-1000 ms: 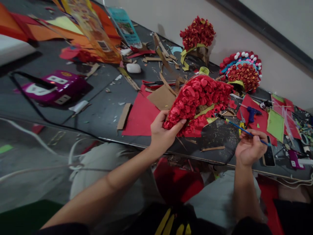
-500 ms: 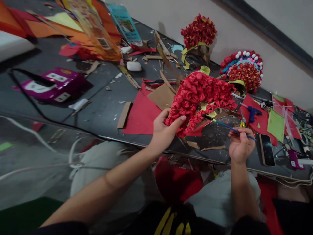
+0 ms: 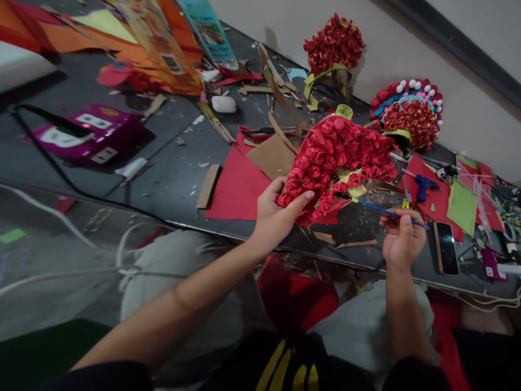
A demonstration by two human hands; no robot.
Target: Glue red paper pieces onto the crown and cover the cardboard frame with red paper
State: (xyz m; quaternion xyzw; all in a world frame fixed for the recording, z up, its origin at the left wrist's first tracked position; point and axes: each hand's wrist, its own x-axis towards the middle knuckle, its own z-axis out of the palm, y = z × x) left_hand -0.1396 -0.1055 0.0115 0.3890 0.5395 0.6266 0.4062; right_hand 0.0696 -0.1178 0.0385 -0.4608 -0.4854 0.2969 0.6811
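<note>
dark table (image 3: 171,168) ran slantwise from upper left to lower right, its top scuffed and strewn with cardboard scraps (image 3: 209,187). grey wall (image 3: 260,21) behind, across the top; dark rail (image 3: 459,46) cut its upper right corner. red flowered piece (image 3: 337,146) was at centre of frame, tilted, above a red paper sheet (image 3: 232,190). purple power block (image 3: 91,136) sat at left. left hand (image 3: 279,214) was clamped on the piece's lower left edge. right hand (image 3: 402,236), right of centre, pinched a thin blue brush (image 3: 374,206); whether its dark tip touched the piece, could not tell.
</note>
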